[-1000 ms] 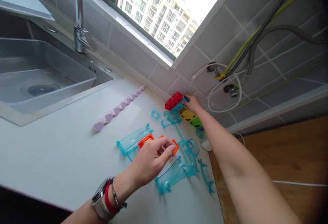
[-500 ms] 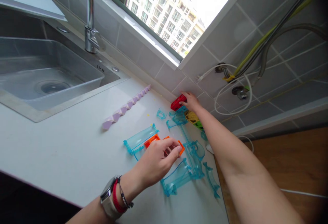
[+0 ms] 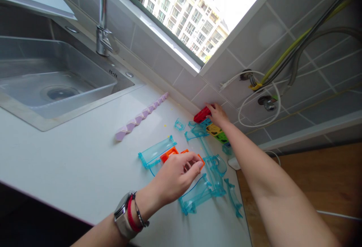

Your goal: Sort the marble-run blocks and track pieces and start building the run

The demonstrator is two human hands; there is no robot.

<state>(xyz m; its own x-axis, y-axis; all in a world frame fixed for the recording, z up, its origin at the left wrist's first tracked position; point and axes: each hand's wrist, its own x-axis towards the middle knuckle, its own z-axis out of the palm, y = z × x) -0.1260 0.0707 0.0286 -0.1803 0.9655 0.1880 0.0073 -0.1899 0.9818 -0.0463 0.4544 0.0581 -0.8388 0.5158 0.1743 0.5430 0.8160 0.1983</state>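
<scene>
At the back of the counter, my right hand (image 3: 218, 116) has its fingers and thumb around one end of a red plastic block (image 3: 202, 114). Beside it, a blue block (image 3: 207, 122), a yellow block (image 3: 214, 129) and a green block (image 3: 222, 137) form a row by the wall. My left hand (image 3: 181, 173) is lower, curled with the thumb close to the fingertips. Orange plastic blocks (image 3: 169, 154) lie behind and under it, partly covered; what its fingers pinch is hidden. Clear blue track pieces (image 3: 158, 151) surround this hand.
A lilac folded strip (image 3: 141, 117) lies on the white counter (image 3: 85, 156) near the sink (image 3: 93, 92) and tap (image 3: 102, 41). More blue pieces, including a curved one (image 3: 233, 198), are near the right edge. Cables (image 3: 299, 39) and a white cord hang along the tiled wall.
My right hand and the red block have shifted slightly right, and more of the yellow and green blocks shows. My left hand stays nearly in place. The whole view has shifted a little.
</scene>
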